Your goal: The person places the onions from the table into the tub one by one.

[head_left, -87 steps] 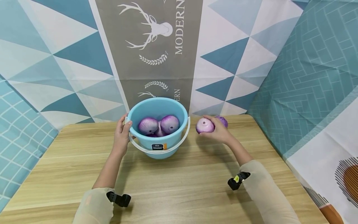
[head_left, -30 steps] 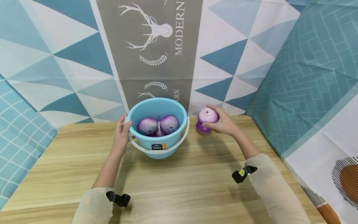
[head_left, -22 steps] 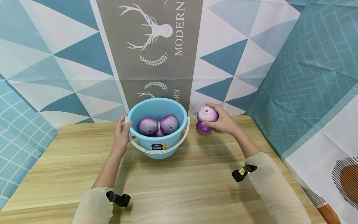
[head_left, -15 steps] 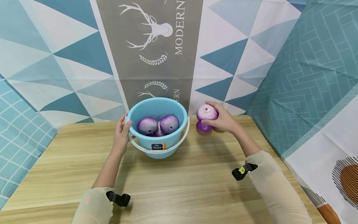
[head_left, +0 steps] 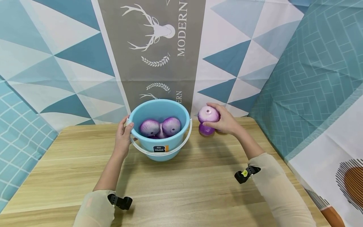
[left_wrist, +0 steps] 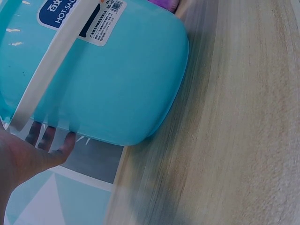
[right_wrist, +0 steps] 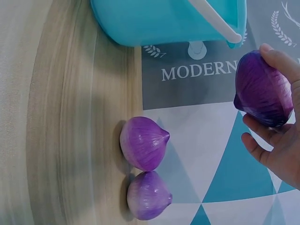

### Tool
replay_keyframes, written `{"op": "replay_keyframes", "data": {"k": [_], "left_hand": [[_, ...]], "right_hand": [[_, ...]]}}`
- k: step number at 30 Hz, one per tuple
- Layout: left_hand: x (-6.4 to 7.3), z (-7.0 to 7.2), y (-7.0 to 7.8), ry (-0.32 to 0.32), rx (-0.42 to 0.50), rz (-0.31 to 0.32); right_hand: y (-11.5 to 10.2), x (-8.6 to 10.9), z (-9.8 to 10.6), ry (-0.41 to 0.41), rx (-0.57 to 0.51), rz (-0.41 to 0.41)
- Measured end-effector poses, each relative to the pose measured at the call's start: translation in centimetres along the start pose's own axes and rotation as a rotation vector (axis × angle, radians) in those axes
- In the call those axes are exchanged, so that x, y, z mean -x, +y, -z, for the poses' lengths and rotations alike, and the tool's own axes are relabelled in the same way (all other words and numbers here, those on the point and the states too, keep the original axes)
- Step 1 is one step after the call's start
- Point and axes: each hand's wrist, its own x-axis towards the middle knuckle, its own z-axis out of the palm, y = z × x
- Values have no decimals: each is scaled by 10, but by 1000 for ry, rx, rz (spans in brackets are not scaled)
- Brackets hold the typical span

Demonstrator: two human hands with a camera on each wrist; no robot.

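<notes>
My left hand grips the rim of a light blue bucket at its left side, by the white handle's joint. In the left wrist view, several fingers lie against the bucket's wall. Inside the bucket rest several purple onions. Right of the bucket, my right hand holds a purple and white onion between thumb and fingers, raised off the table. Below it on the table sit two more onions, one purple and one paler, side by side and touching.
The bucket stands on a wooden table near its back edge, close to a patterned wall cloth. Its white handle hangs down across the front. Teal cloth hangs at the right side.
My right hand has lifted the onion from near the table, uncovering the purple onion below, and in the last second drifted slightly up and left. My left hand and the bucket stay put.
</notes>
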Motion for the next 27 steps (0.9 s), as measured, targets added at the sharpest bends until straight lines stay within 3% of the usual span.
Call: {"op": "replay_keyframes", "data": {"k": [27], "left_hand": [[0, 0, -1, 6, 13, -3]], "right_hand": [[-23, -6, -1, 13, -30, 36]]}}
